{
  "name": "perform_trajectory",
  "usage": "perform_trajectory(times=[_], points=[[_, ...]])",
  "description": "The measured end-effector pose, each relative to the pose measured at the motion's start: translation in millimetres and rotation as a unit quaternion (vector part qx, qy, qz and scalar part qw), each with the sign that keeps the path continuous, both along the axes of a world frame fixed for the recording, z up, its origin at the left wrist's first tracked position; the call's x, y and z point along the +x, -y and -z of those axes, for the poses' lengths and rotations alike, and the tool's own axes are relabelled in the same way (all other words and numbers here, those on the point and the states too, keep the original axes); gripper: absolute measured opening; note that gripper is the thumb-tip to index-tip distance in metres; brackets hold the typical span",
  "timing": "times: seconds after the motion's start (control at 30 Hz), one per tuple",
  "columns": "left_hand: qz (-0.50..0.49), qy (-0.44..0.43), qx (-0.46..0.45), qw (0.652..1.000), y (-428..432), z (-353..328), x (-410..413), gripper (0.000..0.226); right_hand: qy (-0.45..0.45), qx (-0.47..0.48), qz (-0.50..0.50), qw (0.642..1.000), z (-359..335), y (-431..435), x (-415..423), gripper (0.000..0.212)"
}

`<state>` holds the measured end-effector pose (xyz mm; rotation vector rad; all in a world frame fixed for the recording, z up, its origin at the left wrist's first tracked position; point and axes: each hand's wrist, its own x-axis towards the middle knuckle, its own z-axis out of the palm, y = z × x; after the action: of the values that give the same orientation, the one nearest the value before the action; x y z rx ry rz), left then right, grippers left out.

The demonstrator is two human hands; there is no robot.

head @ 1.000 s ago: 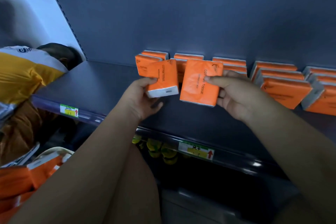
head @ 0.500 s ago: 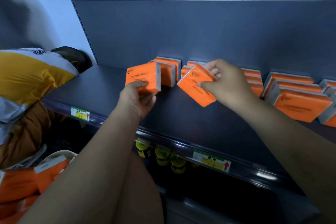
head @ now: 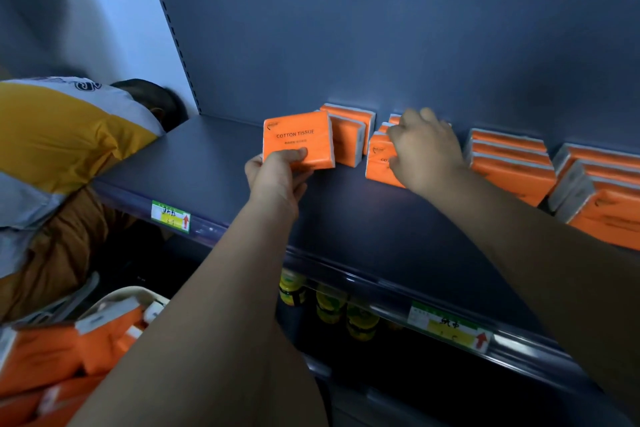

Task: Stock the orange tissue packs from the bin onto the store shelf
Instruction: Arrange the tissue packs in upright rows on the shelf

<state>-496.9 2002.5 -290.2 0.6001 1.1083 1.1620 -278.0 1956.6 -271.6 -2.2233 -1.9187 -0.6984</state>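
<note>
Up on the dark shelf, an orange tissue pack printed "COTTON TISSUE" stands upright, its face toward the near edge, pinched at its lower corner by the left hand, thumb on the front. Just behind it two more packs stand against the back panel. To the right, the right hand lies over the top of another pack, fingers curled down round its far side, with further packs hidden behind the knuckles. Farther right, two rows of packs lean back in stacks. At near left, a pale bin holds a heap of orange packs. Price tags sit on the shelf rail, and yellow-capped bottles stand on the level below. Far left, a person in a yellow and grey top bends beside the shelf.
</note>
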Motion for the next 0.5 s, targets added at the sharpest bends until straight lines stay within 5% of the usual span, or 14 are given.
perform_trajectory(times=[0.2, 0.3, 0.37, 0.5], points=[[0.008, -0.003, 0.010, 1.000, -8.6, 7.2, -12.9, 0.052, 0.003, 0.121, -0.057, 0.991, 17.6, 15.9, -24.7, 0.044], [0.039, 0.002, 0.028, 0.999, -9.9, 8.1, -14.8, 0.058, -0.233, 0.148, -0.111, 0.955, 24.3, 14.0, -60.1, 0.040], [0.059, -0.026, 0.058, 0.996, -10.4, 8.9, -10.7, 0.051, -0.445, 0.117, -0.131, 0.878, 24.5, 9.1, -81.3, 0.036], [0.043, -0.237, 0.134, 0.961, -16.5, 17.1, 1.6, 0.045, -0.556, 0.114, -0.104, 0.817, 28.6, -3.1, -97.0, 0.029]])
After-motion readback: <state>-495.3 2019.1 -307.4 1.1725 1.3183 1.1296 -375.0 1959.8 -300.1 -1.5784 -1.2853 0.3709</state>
